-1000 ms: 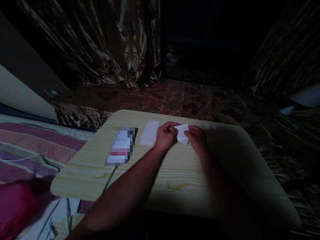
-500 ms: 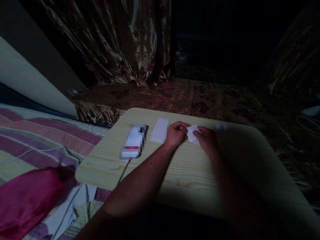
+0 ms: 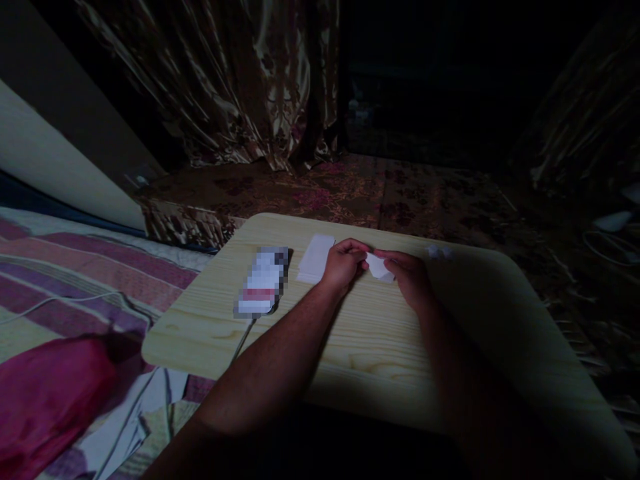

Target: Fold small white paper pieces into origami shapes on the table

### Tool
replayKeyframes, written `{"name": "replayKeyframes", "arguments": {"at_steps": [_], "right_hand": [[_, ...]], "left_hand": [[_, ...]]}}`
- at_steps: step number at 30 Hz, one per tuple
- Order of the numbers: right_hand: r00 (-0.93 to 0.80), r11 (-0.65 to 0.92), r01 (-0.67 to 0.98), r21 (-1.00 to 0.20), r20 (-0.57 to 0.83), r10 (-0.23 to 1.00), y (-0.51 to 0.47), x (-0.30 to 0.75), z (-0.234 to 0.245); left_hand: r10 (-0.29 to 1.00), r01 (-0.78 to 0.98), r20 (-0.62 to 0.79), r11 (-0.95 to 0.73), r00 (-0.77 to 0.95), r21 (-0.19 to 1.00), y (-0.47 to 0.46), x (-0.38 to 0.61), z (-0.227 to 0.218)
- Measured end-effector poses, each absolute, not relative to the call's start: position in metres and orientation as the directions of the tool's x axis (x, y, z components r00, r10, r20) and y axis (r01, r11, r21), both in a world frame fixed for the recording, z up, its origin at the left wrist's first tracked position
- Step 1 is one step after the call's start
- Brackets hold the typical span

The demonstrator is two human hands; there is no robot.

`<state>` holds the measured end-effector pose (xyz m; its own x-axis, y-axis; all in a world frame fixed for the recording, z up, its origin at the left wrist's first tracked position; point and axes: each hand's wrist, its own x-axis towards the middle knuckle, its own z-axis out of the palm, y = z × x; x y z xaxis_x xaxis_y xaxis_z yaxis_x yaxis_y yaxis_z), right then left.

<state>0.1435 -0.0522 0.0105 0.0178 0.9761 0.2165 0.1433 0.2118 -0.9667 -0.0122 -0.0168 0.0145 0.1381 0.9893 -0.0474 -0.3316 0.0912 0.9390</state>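
Observation:
Between both hands is a small folded piece of white paper [image 3: 379,267], held just above the wooden table. My left hand [image 3: 345,265] pinches its left edge with closed fingers. My right hand [image 3: 407,272] grips the right side, its thumb pressed on the face of the paper and its fingers along the far edge. A stack of white paper strips [image 3: 316,257] lies flat just left of my left hand. Beyond my right hand sit two small folded white paper pieces [image 3: 440,252], too dim to make out in detail.
A phone [image 3: 263,281], blurred out, lies at the left of the light wooden table [image 3: 210,333] with a cable [image 3: 243,340] running from it. A striped bed [image 3: 100,267] with a pink cloth or bag [image 3: 55,400] is on the left. Patterned curtains [image 3: 280,80] hang behind.
The paper's upper part is now folded or tilted over, so less of its face shows. My right fingers have moved in toward my left along its far edge. The view has shifted slightly.

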Motion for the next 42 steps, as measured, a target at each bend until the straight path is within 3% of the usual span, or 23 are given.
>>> {"name": "replayKeyframes", "arguments": {"at_steps": [11,19,28,34,42], "right_hand": [[-0.024,0.181,0.186,-0.966,0.180,0.983,-0.056,0.144,0.014],[0.045,0.212,0.237,-0.948,0.229,0.972,-0.052,0.146,0.010],[0.074,0.263,0.287,-0.921,0.295,0.953,-0.050,0.144,0.007],[0.108,0.207,0.049,-0.977,0.212,0.971,-0.050,0.145,0.014],[0.130,0.081,0.012,-0.997,0.082,0.988,-0.046,0.146,0.006]], "left_hand": [[0.993,-0.350,-0.058,0.092,0.107,0.932,-0.018,-0.010,0.018],[0.977,-0.405,-0.061,0.141,0.203,0.904,-0.021,-0.007,0.018],[0.982,-0.279,0.048,0.004,0.181,0.960,-0.018,-0.004,0.006],[0.992,-0.269,0.068,-0.037,0.108,0.962,-0.017,-0.005,0.006],[0.989,-0.301,0.078,-0.037,0.127,0.953,-0.017,-0.004,0.007]]}}
